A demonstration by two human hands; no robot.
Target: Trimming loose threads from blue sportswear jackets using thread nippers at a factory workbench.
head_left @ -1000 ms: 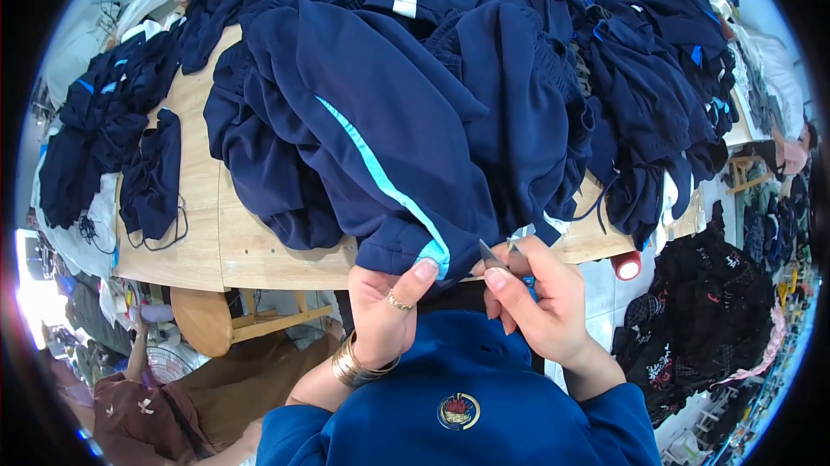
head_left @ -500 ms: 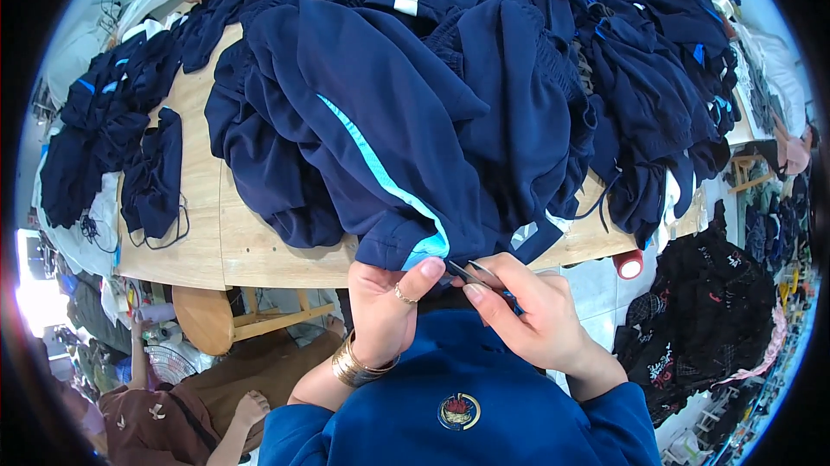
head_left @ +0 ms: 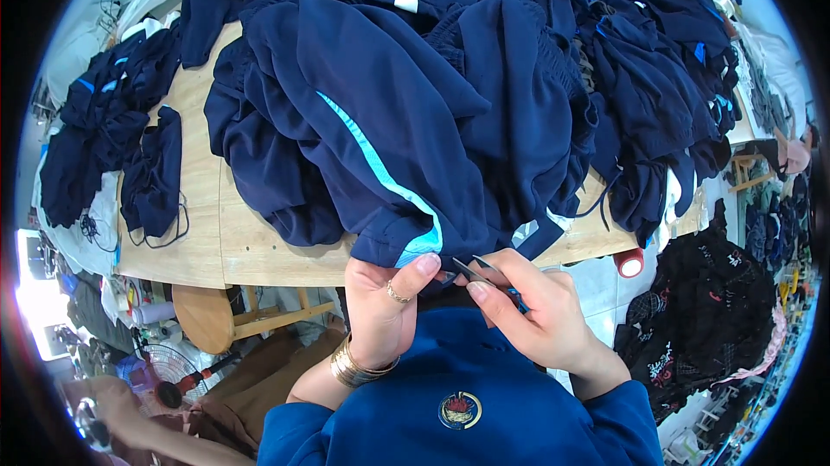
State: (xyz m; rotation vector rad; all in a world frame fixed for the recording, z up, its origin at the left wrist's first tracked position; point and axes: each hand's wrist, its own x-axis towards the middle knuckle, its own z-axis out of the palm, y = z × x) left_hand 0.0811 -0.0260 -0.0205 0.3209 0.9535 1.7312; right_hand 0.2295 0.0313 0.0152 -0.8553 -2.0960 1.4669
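Observation:
Navy trousers [head_left: 380, 120] with a light blue side stripe lie bunched on the table, one leg hem hanging toward me at the near edge. My left hand [head_left: 385, 302] pinches that hem, thumb on top just below the stripe's end. In my right hand [head_left: 536, 306] is a pair of small dark thread snips [head_left: 471, 271], gripped between thumb and fingers. The blades point left, slightly parted, close to the hem by my left thumb. Whether they touch the fabric or a thread is too small to tell. The fingers under the hem are hidden.
Navy garments pile up at the back and right of the wooden table [head_left: 199, 241]; more lie at left. A wooden stool [head_left: 203, 319] and fan [head_left: 169, 371] stand below on the left. Dark patterned cloth [head_left: 709, 319] lies at right. Co-workers' arms show at far left and lower left.
The hem and my left hand have shifted slightly left. The snips' blades look more parted. A co-worker at the far left has lifted a navy garment; another at lower left has moved an arm.

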